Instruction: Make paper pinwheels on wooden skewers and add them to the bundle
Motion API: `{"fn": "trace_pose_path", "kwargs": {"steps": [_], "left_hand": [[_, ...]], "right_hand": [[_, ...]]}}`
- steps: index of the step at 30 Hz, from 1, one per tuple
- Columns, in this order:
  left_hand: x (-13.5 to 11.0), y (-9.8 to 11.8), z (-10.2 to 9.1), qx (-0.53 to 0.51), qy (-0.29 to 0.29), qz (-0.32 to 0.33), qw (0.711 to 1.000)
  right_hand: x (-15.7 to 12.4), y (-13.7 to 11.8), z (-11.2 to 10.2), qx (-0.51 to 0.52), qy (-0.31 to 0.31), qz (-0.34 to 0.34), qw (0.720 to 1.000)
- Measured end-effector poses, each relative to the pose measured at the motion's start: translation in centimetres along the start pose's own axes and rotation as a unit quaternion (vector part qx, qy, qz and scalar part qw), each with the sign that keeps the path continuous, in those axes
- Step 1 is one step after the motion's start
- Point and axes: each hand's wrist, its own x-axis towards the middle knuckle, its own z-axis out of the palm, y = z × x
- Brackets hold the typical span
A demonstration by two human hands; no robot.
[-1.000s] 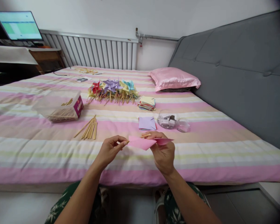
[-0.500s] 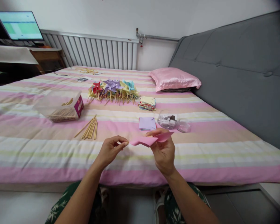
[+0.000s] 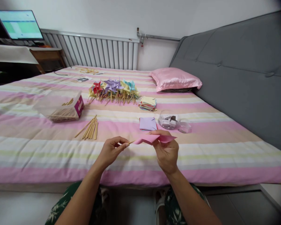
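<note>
Over the near edge of the bed, my right hand (image 3: 166, 151) is closed around a folded pink paper (image 3: 154, 138). My left hand (image 3: 112, 149) pinches the end of a thin wooden stick (image 3: 130, 142) that runs toward the paper; most of the stick is hidden behind the paper and fingers. Just beyond my hands lie a lilac paper square (image 3: 147, 123) and a loose bundle of wooden sticks (image 3: 90, 128).
On the striped bed (image 3: 37, 147) are a heap of finished paper pinwheels (image 3: 113, 89), a stack of coloured paper squares (image 3: 148, 103), a clear jar on its side (image 3: 170, 121), and a clear box of sticks (image 3: 61, 107). A pink pillow (image 3: 174, 79) lies by the grey headboard.
My right hand has turned and lifted the pink paper slightly to the right. The stick's far end, seen above the paper earlier, is now hidden; a short piece shows by my left fingers.
</note>
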Motion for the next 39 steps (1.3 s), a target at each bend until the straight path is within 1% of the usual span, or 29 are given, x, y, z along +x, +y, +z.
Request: {"fn": "trace_pose_path", "kwargs": {"steps": [4,7,12,21,23,26,27,29,32,34,36,39], "left_hand": [[0.0,0.1,0.0,0.015,0.012,0.002,1.000],[0.0,0.0,0.0,0.028,0.007,0.003,1.000],[0.0,-0.1,0.0,0.037,-0.022,0.001,0.999],[-0.2,0.2,0.2,0.036,-0.059,-0.016,0.997],[-0.3,0.3,0.4,0.025,-0.082,-0.030,0.996],[-0.4,0.2,0.6,-0.026,-0.111,-0.059,0.992],[-0.4,0.1,0.6,-0.043,-0.113,-0.066,0.990],[-0.4,0.0,0.5,-0.065,-0.098,-0.076,0.990],[-0.3,0.0,0.2,-0.075,-0.068,-0.091,0.991],[-0.3,-0.1,0.1,-0.079,-0.063,-0.097,0.990],[-0.3,-0.1,0.0,-0.086,-0.065,-0.100,0.989],[-0.3,-0.1,0.0,-0.094,-0.059,-0.107,0.988]], "right_hand": [[0.3,0.3,-0.1,0.008,-0.005,0.004,1.000],[0.7,0.8,-0.2,0.011,-0.004,0.001,1.000],[1.0,1.8,-0.7,-0.001,-0.001,0.043,0.999],[1.0,3.0,-0.6,0.031,0.028,0.090,0.995],[1.0,3.0,-0.4,0.048,0.027,0.113,0.992],[1.0,2.8,-0.3,0.066,0.020,0.151,0.986],[1.1,2.8,-0.3,0.066,0.020,0.157,0.985],[1.2,2.9,-0.4,0.061,0.035,0.168,0.983],[1.3,3.4,-0.6,0.037,0.073,0.202,0.976],[1.3,3.8,-0.7,0.013,0.086,0.217,0.972],[1.1,4.3,-0.8,-0.011,0.080,0.215,0.973],[0.8,4.7,-0.8,-0.044,0.055,0.197,0.978]]}}
